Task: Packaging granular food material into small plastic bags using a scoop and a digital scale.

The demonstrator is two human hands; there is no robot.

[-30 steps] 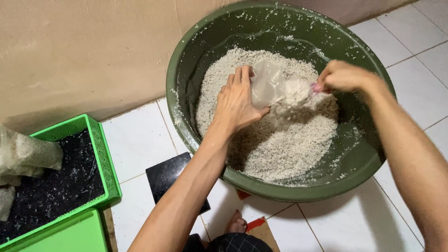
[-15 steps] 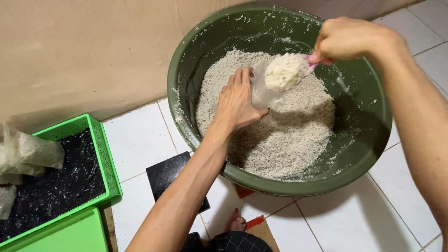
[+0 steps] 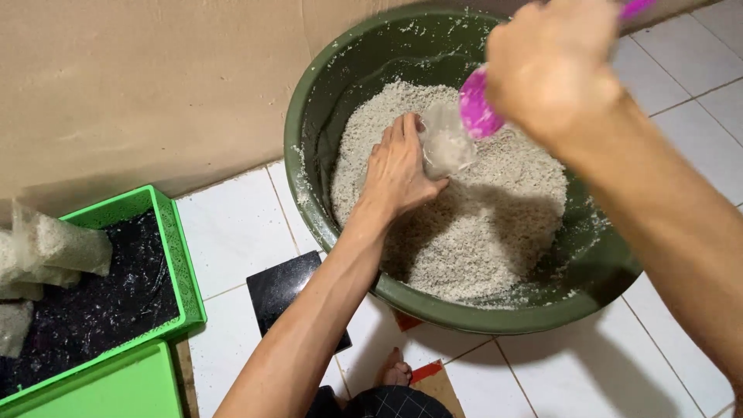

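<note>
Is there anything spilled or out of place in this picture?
Little stands out. White grains cling to the inner wall of the green basin above the heap. None shows on the floor tiles.

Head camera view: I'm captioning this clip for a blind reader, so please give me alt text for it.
A person's right hand tips a pink scoop over a small clear bag that the left hand holds open inside a large green basin of pale grain. On the white tiled floor to the left, a green crate holds filled bags.
</note>
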